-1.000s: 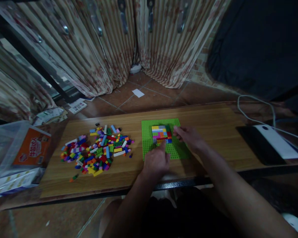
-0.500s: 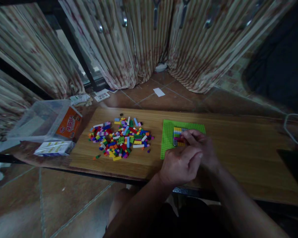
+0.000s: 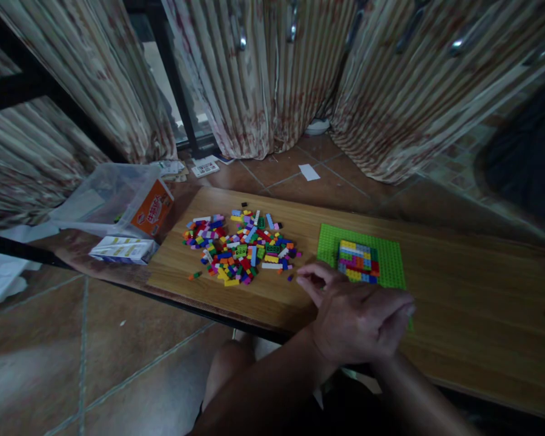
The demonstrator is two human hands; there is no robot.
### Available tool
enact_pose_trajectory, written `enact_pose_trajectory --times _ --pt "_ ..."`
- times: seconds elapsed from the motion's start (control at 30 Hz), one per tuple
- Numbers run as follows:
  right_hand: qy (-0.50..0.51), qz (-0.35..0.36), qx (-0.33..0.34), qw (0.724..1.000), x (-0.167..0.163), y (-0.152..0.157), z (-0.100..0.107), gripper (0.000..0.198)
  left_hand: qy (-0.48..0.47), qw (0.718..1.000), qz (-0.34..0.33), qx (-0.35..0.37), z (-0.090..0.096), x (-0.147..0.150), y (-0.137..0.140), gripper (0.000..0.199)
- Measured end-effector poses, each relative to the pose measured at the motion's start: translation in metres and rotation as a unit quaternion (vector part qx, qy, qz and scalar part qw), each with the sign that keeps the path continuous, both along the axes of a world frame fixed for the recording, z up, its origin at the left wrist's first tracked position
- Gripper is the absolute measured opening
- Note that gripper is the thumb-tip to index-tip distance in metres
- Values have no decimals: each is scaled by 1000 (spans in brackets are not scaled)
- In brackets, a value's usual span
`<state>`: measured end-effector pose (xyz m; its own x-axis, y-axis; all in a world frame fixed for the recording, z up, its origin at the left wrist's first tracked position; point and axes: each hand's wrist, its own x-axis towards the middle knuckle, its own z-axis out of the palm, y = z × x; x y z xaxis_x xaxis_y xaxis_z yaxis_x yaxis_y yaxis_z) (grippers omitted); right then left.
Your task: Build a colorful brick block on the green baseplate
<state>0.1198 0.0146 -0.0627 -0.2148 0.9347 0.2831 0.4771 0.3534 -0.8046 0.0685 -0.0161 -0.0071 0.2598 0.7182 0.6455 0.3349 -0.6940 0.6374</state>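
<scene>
My left hand [image 3: 361, 318] is closed in a loose fist above the table's front edge, in front of the green baseplate. What it holds, if anything, is hidden. My right hand [image 3: 317, 280] reaches left from behind it, thumb and forefinger slightly apart, with nothing seen between them. Just left of those fingertips lies a small dark purple brick [image 3: 290, 278]. The green baseplate [image 3: 393, 254] carries a flat block of coloured bricks [image 3: 358, 257] in yellow, blue, grey, red and other colours. Left of the plate spreads a pile of loose toy bricks [image 3: 240, 251].
The wooden table [image 3: 463, 290] runs on to the right. Beyond its left end are a clear plastic bin [image 3: 111, 194] with an orange label and a white carton [image 3: 123, 249]. Striped curtains [image 3: 236, 91] hang behind, and papers [image 3: 309, 172] lie on the tiled floor.
My right hand has moved from the brick block leftward, toward the loose bricks, passing behind my left hand. The brick block is now uncovered. The whole view has shifted, with the scene farther right.
</scene>
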Motion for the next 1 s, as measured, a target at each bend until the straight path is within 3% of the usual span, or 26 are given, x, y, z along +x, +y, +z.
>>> enact_pose_trajectory --times 0.17,0.5,1.0 --pt "-3 11 60 998 -21 4 -5 6 24 1000 -1 -10 2 -3 -2 26" --pt "-190 -43 62 979 -46 -3 0 7 31 999 -6 6 -2 -3 -2 25" --pt "-174 1 101 980 -48 -2 -2 17 81 996 -34 -33 -1 -5 -1 24"
